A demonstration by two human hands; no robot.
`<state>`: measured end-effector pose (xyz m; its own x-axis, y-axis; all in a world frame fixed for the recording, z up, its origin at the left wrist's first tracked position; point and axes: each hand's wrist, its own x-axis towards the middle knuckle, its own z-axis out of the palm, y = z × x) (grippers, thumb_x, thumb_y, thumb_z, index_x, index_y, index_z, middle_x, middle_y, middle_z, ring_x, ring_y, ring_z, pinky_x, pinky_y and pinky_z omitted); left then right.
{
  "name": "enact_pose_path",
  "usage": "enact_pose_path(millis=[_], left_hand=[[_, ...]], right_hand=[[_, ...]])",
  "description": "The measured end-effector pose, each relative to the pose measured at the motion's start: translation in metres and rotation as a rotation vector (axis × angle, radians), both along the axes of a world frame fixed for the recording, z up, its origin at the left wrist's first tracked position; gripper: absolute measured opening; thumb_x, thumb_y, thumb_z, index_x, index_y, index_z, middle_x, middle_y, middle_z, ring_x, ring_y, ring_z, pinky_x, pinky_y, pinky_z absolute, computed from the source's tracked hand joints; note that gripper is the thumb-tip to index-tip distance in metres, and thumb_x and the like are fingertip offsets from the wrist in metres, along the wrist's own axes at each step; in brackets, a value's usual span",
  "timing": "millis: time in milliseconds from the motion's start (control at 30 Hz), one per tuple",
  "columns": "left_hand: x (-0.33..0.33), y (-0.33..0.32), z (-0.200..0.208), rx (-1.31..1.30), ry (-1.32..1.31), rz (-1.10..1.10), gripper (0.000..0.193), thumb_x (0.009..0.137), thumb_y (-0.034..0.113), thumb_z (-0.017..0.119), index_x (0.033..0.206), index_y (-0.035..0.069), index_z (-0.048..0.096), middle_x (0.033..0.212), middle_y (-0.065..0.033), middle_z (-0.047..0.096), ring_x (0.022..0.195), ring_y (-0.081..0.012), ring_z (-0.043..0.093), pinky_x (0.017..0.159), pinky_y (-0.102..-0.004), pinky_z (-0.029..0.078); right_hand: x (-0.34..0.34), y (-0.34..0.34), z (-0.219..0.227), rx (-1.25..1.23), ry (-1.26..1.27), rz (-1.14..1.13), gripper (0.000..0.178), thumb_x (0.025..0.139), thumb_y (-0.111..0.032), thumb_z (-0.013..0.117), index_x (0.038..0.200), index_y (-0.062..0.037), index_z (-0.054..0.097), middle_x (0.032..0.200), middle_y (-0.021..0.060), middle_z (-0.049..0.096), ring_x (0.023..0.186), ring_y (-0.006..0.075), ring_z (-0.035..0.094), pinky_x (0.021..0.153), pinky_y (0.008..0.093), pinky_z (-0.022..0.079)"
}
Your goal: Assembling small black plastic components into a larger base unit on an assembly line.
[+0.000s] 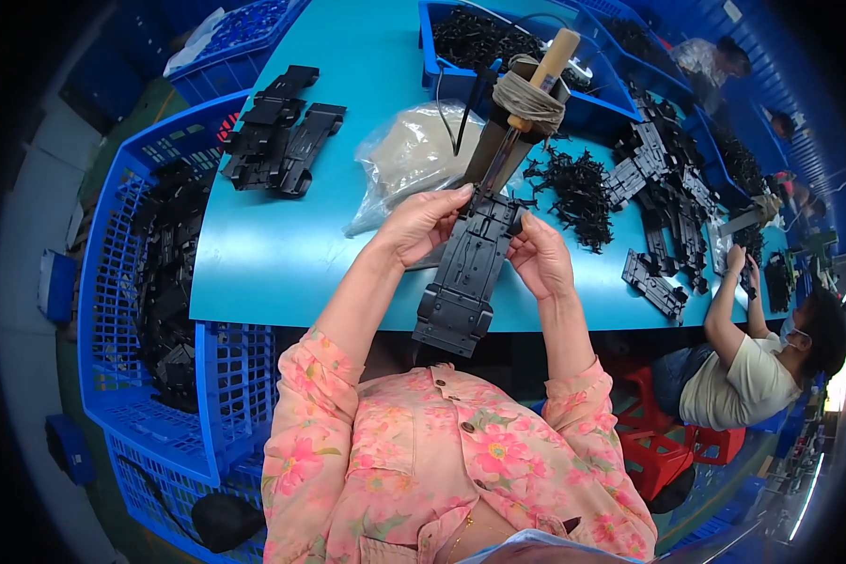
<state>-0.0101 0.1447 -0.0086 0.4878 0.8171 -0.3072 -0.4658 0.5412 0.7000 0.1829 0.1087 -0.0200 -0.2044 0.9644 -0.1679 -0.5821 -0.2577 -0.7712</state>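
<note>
Between my two hands is a black plastic toy-car chassis [463,273], tilted, its near end reaching past the table edge. My left hand [421,227] grips its upper left side, thumb near the top. Closed on the upper right edge is my right hand [541,256]. Just beyond the chassis leans a soldering iron with a wooden handle [556,68], tied with cloth strips [528,100] to a stand. Its metal shaft points down at the far end of the chassis; whether the tip touches it I cannot tell. A pile of small black parts [575,195] lies right of my hands.
Several chassis [282,141] lie at the table's left, more [667,179] at the right. A clear bag [414,150] sits behind my left hand. Blue bins [432,61] of black parts stand at the back. A blue crate [113,310] stands left. A co-worker [738,371] sits right.
</note>
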Motion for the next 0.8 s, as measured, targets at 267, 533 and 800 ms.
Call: enact_pose_path(millis=[267, 533, 800], left_hand=[[-0.0011, 0.0002, -0.0017, 0.004, -0.005, 0.0, 0.021, 0.078, 0.027, 0.064, 0.086, 0.008, 0.061, 0.073, 0.0072, 0.056, 0.06, 0.0007, 0.045, 0.057, -0.0144, 0.041], [-0.0019, -0.002, 0.001, 0.024, -0.018, 0.011, 0.022, 0.078, 0.027, 0.064, 0.086, 0.008, 0.061, 0.072, 0.0069, 0.056, 0.059, 0.0001, 0.046, 0.057, -0.0153, 0.041], [-0.0017, -0.0007, -0.0025, 0.012, -0.004, 0.02, 0.02, 0.077, 0.027, 0.065, 0.085, 0.009, 0.061, 0.071, 0.0075, 0.055, 0.06, 0.0002, 0.046, 0.057, -0.0149, 0.041]], right_hand=[[0.0035, 0.0014, -0.0051, 0.023, 0.022, 0.029, 0.027, 0.084, -0.024, 0.054, 0.096, -0.0002, 0.054, 0.085, 0.0073, 0.06, 0.071, 0.0143, 0.056, 0.062, 0.0246, 0.045], [0.0012, 0.0013, -0.0025, 0.04, -0.009, 0.027, 0.028, 0.084, -0.025, 0.054, 0.097, -0.0002, 0.054, 0.09, 0.0085, 0.06, 0.077, 0.0157, 0.058, 0.067, 0.0267, 0.046], [-0.0009, 0.0001, 0.003, 0.053, -0.011, 0.035, 0.028, 0.084, -0.025, 0.054, 0.096, -0.0001, 0.053, 0.088, 0.0076, 0.06, 0.075, 0.0149, 0.057, 0.066, 0.0262, 0.046]])
